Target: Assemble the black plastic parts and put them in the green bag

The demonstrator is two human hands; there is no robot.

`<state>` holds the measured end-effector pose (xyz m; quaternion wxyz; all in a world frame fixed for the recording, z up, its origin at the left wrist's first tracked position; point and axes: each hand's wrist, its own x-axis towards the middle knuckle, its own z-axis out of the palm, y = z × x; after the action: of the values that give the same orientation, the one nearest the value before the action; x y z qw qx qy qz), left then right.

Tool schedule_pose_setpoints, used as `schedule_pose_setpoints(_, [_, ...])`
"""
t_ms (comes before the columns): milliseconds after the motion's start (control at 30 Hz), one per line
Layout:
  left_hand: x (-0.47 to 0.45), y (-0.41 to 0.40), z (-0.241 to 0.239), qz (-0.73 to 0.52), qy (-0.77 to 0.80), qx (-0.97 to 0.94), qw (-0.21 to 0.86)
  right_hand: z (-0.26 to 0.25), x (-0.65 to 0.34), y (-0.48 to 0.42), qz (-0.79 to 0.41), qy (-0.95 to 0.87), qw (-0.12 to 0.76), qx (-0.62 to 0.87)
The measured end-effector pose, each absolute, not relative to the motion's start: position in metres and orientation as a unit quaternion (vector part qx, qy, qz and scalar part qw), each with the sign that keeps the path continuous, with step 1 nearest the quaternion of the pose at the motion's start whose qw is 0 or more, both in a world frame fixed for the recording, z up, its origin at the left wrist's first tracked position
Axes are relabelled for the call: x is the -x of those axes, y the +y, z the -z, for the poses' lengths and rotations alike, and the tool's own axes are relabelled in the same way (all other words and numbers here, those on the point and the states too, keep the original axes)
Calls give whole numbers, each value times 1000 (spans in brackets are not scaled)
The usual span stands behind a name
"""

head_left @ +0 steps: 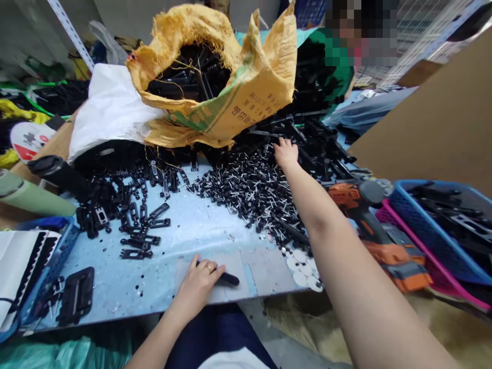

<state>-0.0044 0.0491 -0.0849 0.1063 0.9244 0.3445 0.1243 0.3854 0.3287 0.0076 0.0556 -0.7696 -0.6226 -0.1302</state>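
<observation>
Near the table's front edge, my left hand (202,281) is closed around a slim black plastic bar (229,279), whose rounded end sticks out to the right. My right hand (286,152) reaches far forward to a heap of long black parts (319,148); its fingers look slightly apart and touch the heap, their tips partly hidden. Just in front of that hand spreads a pile of small black-headed screws or pins (249,189) with shiny shanks. Several slotted black links (142,241) lie on the left of the blue table top (192,220).
An open yellow woven sack (261,87) full of black parts stands at the back. An orange cordless drill (384,236) lies right, beside a blue basket (403,197). White discs (302,269) sit near the front edge. At left are a green cylinder (34,195) and a black plate (77,294).
</observation>
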Motion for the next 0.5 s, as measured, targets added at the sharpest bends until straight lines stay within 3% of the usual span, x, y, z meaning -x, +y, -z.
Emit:
schedule_pose_setpoints(167, [0, 56, 92, -140, 337, -927, 83, 4, -407, 336, 147, -638, -30, 755])
schedule_pose_setpoints(367, [-3, 47, 71, -125, 373, -919, 27, -37, -384, 284, 272, -689, 21, 671])
schedule_pose_setpoints(500, [1, 38, 65, -88, 395, -914, 16, -52, -328, 193, 202, -801, -16, 563])
